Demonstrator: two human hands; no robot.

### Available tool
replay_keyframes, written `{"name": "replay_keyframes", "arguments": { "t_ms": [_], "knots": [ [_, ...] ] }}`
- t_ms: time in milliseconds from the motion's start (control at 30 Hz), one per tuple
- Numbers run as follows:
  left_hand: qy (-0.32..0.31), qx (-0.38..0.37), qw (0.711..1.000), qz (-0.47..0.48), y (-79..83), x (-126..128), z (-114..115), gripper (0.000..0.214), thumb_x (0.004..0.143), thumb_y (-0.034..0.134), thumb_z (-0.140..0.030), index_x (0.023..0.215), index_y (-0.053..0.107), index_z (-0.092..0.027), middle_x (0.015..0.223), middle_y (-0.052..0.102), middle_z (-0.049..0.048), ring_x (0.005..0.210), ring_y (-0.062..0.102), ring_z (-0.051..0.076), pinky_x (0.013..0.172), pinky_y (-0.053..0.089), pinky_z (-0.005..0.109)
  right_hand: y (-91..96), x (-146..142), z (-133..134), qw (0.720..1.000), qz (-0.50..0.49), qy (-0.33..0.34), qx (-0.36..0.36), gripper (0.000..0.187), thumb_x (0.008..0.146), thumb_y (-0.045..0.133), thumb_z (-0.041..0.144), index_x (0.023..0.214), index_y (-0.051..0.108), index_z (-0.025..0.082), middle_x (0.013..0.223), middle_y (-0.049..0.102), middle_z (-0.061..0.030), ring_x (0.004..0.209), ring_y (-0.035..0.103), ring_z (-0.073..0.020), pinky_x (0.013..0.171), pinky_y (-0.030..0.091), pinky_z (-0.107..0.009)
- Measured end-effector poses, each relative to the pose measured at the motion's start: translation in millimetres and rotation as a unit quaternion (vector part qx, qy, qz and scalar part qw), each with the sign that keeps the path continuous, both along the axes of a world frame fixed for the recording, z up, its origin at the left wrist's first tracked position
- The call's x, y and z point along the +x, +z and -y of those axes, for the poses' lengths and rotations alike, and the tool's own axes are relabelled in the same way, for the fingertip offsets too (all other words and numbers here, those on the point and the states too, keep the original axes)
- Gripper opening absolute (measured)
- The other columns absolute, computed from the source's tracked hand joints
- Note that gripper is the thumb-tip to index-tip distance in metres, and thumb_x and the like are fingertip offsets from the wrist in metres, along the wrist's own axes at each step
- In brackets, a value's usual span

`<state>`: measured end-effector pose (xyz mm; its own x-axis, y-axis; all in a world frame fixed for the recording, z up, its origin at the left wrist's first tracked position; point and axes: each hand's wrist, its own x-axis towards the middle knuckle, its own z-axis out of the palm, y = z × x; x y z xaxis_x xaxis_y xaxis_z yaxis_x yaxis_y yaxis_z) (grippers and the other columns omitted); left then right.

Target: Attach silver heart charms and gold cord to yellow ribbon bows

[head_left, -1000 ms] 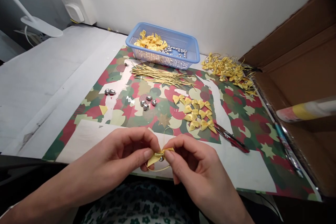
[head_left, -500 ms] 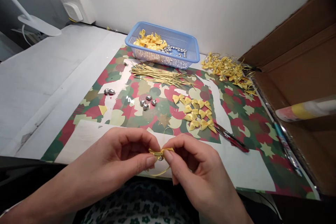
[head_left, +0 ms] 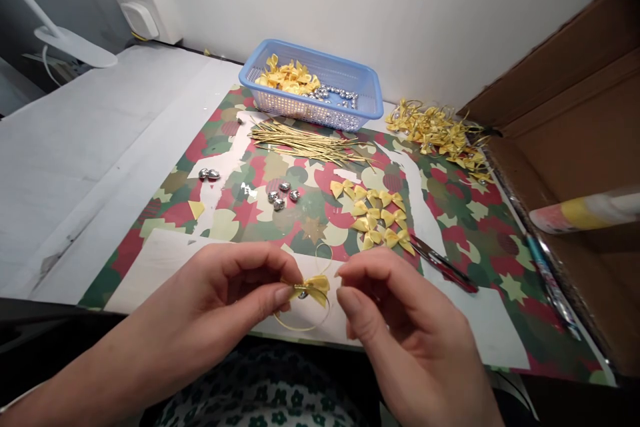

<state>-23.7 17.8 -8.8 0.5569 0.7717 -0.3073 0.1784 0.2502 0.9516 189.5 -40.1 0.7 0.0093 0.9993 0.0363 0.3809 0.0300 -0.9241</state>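
My left hand [head_left: 235, 287] pinches a small yellow ribbon bow [head_left: 313, 288] between thumb and forefinger, at the near edge of the table. A thin gold cord loop hangs from the bow, and a small silver bead sits at its knot. My right hand [head_left: 395, 310] is just right of the bow, a short gap away, with fingers curled and nothing seen in them.
Loose yellow bows [head_left: 375, 213], silver beads [head_left: 283, 195] and gold cords [head_left: 305, 141] lie on patterned paper [head_left: 450, 213]. A blue basket [head_left: 367, 90] stands at the back. Finished bows [head_left: 440, 133] are piled right. A red-handled tool [head_left: 445, 263] and cardboard box [head_left: 575, 133] sit right.
My right hand has let go of the bow and drawn back to the right. The left hand still pinches the bow, which now spreads open on its right side.
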Motion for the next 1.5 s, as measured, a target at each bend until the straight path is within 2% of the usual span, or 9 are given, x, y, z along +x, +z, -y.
{"name": "replay_keyframes", "arguments": {
  "t_ms": [67, 200, 367, 567, 1000, 1167, 1500],
  "knots": [
    [0.001, 0.024, 1.0, -0.014, 1.9, 0.8, 0.1, 0.014, 0.099, 0.067, -0.03, 0.095, 0.079, -0.022, 0.09, 0.075, 0.0022, 0.082, 0.066, 0.019, 0.073, 0.054, 0.025, -0.8, -1.5, 3.9, 0.998, 0.029, 0.028, 0.038, 0.013, 0.101, 0.058, 0.017, 0.097, 0.068, 0.023, 0.087, 0.068, -0.003, 0.074, 0.064, -0.0158, 0.065, 0.053, -0.027],
    [0.0, 0.047, 0.998, -0.035, 3.2, 0.4, 0.9, 0.015, 0.1, 0.066, -0.028, 0.093, 0.078, -0.023, 0.088, 0.076, 0.0009, 0.083, 0.067, 0.018, 0.073, 0.055, 0.024, -3.6, -0.8, 6.1, 0.993, 0.067, 0.062, 0.069, 0.018, 0.101, 0.058, 0.01, 0.104, 0.07, 0.022, 0.096, 0.068, -0.0031, 0.077, 0.064, -0.0133, 0.068, 0.054, -0.024],
    [-0.006, 0.077, 0.996, -0.042, -1.2, -2.6, 3.6, 0.016, 0.1, 0.065, -0.026, 0.092, 0.079, -0.025, 0.087, 0.077, -0.0005, 0.082, 0.069, 0.017, 0.073, 0.056, 0.022, -5.0, 4.4, -2.9, 0.994, 0.049, 0.083, 0.043, 0.021, 0.104, 0.053, 0.013, 0.099, 0.071, 0.021, 0.091, 0.066, -0.0032, 0.082, 0.065, -0.0146, 0.072, 0.053, -0.025],
    [0.006, 0.114, 0.993, -0.038, -1.9, -2.2, 3.9, 0.016, 0.098, 0.068, -0.025, 0.086, 0.079, -0.026, 0.086, 0.08, -0.0013, 0.081, 0.072, 0.017, 0.075, 0.058, 0.021, -3.7, 5.0, -12.7, 0.992, 0.044, 0.107, 0.049, 0.019, 0.1, 0.059, 0.009, 0.095, 0.075, 0.02, 0.089, 0.067, -0.0022, 0.081, 0.065, -0.0134, 0.071, 0.052, -0.023],
    [0.008, 0.121, 0.991, -0.052, 0.7, -2.4, 5.3, 0.018, 0.098, 0.069, -0.029, 0.084, 0.079, -0.025, 0.083, 0.082, -0.0009, 0.079, 0.075, 0.019, 0.074, 0.06, 0.024, 2.5, 6.7, -16.7, 0.98, 0.081, 0.178, 0.041, 0.026, 0.1, 0.048, 0.002, 0.095, 0.068, 0.019, 0.091, 0.065, -0.0026, 0.081, 0.062, -0.0132, 0.071, 0.05, -0.023],
    [0.005, 0.116, 0.992, -0.045, -0.3, -2.2, 3.5, 0.018, 0.098, 0.069, -0.028, 0.083, 0.079, -0.025, 0.083, 0.081, -0.0016, 0.077, 0.074, 0.017, 0.073, 0.058, 0.021, 4.1, 7.7, -19.2, 0.981, 0.08, 0.177, 0.018, 0.027, 0.1, 0.048, 0.002, 0.094, 0.067, 0.02, 0.092, 0.064, -0.0016, 0.081, 0.062, -0.0124, 0.071, 0.049, -0.023],
    [0.013, 0.081, 0.996, -0.022, -6.9, -3.4, 2.1, 0.016, 0.096, 0.07, -0.024, 0.083, 0.08, -0.026, 0.082, 0.079, -0.0016, 0.078, 0.071, 0.017, 0.073, 0.058, 0.021, -2.1, 4.7, -18.2, 0.981, 0.077, 0.163, 0.065, 0.023, 0.1, 0.053, 0.004, 0.091, 0.067, 0.019, 0.089, 0.064, -0.0024, 0.077, 0.062, -0.013, 0.069, 0.051, -0.024]
  ]
}}
